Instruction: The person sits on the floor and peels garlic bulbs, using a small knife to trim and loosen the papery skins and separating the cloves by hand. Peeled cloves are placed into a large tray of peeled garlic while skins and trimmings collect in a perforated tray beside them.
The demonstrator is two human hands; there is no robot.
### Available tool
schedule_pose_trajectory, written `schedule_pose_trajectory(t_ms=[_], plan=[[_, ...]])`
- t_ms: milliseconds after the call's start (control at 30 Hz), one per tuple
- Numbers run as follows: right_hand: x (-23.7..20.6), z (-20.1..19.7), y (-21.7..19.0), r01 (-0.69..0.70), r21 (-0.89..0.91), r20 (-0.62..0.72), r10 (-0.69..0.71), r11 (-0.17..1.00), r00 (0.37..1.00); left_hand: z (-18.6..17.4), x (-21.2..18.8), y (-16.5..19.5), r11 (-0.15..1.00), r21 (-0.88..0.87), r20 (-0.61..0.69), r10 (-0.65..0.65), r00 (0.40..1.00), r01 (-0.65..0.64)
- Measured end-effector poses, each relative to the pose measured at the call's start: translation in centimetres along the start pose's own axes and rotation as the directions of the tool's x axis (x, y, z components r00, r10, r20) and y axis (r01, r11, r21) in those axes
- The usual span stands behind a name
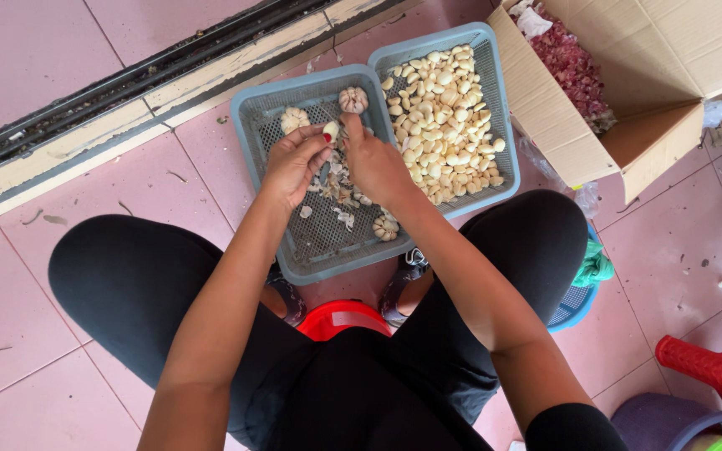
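Note:
My left hand (292, 163) and my right hand (375, 163) meet over a grey mesh basket (248, 113) on the floor, both pinching one garlic clove (331, 129) between the fingertips. Loose papery skins (340, 188) lie under my hands. Whole garlic bulbs rest in the same basket: one at the far edge (353, 99), one at far left (294, 119), one near my right wrist (385, 227). A second grey basket (482, 42) to the right holds several peeled cloves (444, 117).
An open cardboard box (628, 75) with reddish-purple skins stands at upper right. A red plastic stool (712, 367) is at right, a blue basket (574, 305) by my right knee, and a red stool (340, 317) is under me. A floor track (127, 83) runs behind the baskets.

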State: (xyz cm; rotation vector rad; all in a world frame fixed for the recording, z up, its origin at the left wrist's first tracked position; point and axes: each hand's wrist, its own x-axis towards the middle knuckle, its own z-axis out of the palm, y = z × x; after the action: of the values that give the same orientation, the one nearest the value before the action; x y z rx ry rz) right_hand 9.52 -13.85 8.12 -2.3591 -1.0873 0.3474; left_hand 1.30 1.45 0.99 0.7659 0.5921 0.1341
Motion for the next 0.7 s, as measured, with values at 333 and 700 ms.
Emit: schedule_pose_trajectory(t_ms=[333,700], plan=[[0.6,0.4,-0.1,0.04,0.1,-0.095,-0.03,0.994,0.995,0.4,-0.5,0.5,0.999,-0.013,0.037,0.042,0.998,-0.041],[1.3,0.4,1.4,-0.044,0.433,0.05,0.025,0.9,0.998,1.3,-1.0,1.6,0.991,0.054,0.078,0.121,0.99,-0.125]])
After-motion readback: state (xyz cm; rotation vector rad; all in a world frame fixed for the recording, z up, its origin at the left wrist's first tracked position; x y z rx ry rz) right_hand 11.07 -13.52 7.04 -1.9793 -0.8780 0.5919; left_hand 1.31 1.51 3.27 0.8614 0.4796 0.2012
